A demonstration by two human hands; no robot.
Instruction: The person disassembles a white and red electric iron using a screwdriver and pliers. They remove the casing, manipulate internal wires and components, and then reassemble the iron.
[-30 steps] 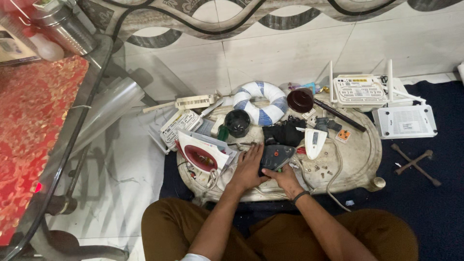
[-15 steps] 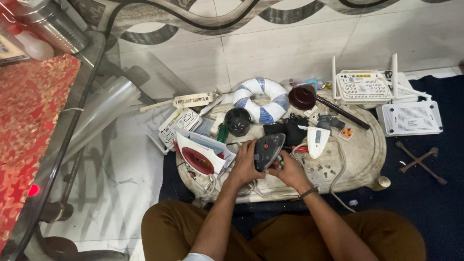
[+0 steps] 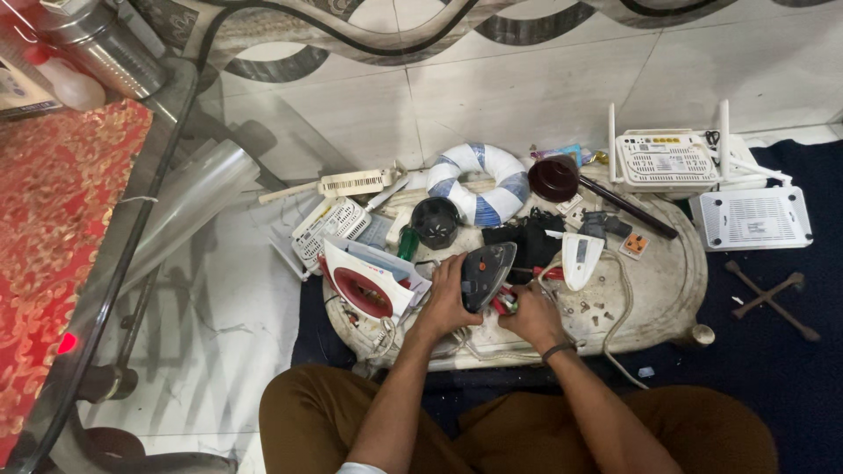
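On the low white table (image 3: 667,290), the dark iron soleplate (image 3: 486,274) stands tilted — its point aimed away from the person — with the left hand (image 3: 446,303) clasping its left edge and the right hand (image 3: 527,314) just right of its heel, fingers curled on the red wires (image 3: 502,305).

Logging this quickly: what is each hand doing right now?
Left hand: closed around the dark iron soleplate, holding it tilted up.
Right hand: at the red wires under the plate; grip cannot be told.
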